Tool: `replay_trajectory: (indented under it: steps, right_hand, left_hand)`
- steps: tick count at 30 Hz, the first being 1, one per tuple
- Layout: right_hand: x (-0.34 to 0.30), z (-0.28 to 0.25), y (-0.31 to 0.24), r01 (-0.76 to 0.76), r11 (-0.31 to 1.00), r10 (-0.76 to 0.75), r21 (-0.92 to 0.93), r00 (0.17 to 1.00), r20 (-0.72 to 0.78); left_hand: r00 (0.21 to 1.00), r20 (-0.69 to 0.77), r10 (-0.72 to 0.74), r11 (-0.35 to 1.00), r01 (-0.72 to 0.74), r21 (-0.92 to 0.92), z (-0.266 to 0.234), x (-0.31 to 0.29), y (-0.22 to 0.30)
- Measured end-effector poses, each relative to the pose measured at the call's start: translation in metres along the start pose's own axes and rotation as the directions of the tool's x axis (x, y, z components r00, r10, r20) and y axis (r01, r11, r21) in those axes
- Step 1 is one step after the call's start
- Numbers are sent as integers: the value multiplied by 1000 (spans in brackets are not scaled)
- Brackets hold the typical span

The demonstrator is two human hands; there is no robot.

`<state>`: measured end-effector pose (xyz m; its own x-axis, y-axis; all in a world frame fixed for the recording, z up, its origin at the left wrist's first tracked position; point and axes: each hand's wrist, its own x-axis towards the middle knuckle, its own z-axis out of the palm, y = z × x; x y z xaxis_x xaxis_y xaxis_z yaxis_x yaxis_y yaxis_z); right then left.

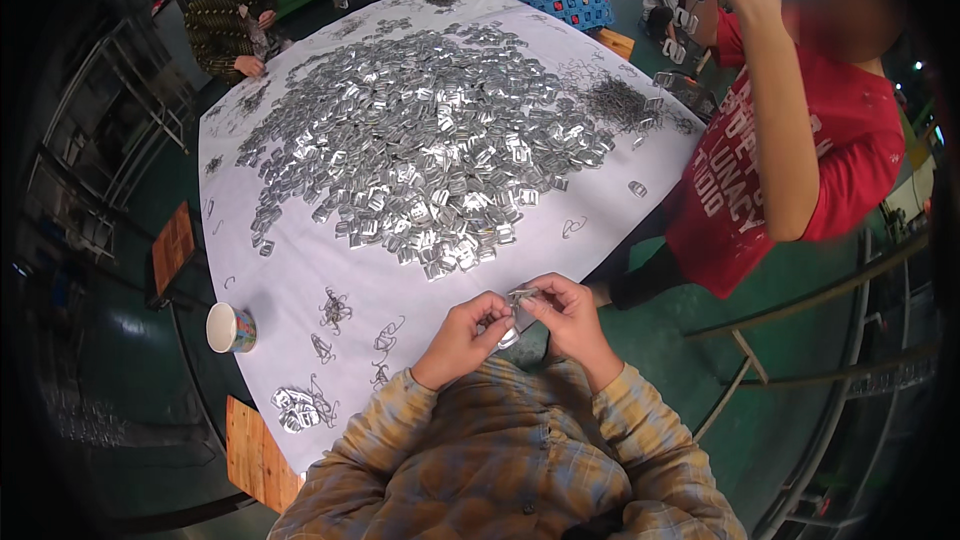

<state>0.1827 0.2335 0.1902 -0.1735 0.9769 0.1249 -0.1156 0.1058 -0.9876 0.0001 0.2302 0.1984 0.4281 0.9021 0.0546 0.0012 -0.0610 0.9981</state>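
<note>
1. Head view: left hand point(462, 340), thumb and fingers pinching toward small silver metal buckles point(509, 337) from 9 o'clock.
2. Right hand point(575, 324), thumb and fingers gripping the same cluster from 3 o'clock.
3. Held buckles: sitting between both sets of fingertips, neither hand lying clearly nearer; fingers are hiding the long axis, so cannot tell.
4. Buckle heap point(430, 140): spreading at 11 o'clock, well apart from the hands.
5. Bent wire hooks point(336, 310): lying at 9 o'clock.

Metal pieces point(430, 145) lie on the table point(290, 285), beyond the hands point(462, 342).
</note>
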Motion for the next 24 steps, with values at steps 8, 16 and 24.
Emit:
replay_trajectory:
  steps: [8, 16, 24]
  right_hand:
    - [-1, 7, -5, -105, 948, 134, 300, 988, -74]
    - [-4, 5, -5, -121, 945, 152, 305, 985, -81]
    - [-13, -3, -8, -16, 981, 40, 194, 992, -123]
  left_hand:
    - [998, -7, -62, 992, 61, -109, 5, 11, -1]
    - [997, -30, -69, 989, 65, -133, 9, 7, 5]
    - [991, 101, -89, 983, 104, -153, 3, 13, 11]
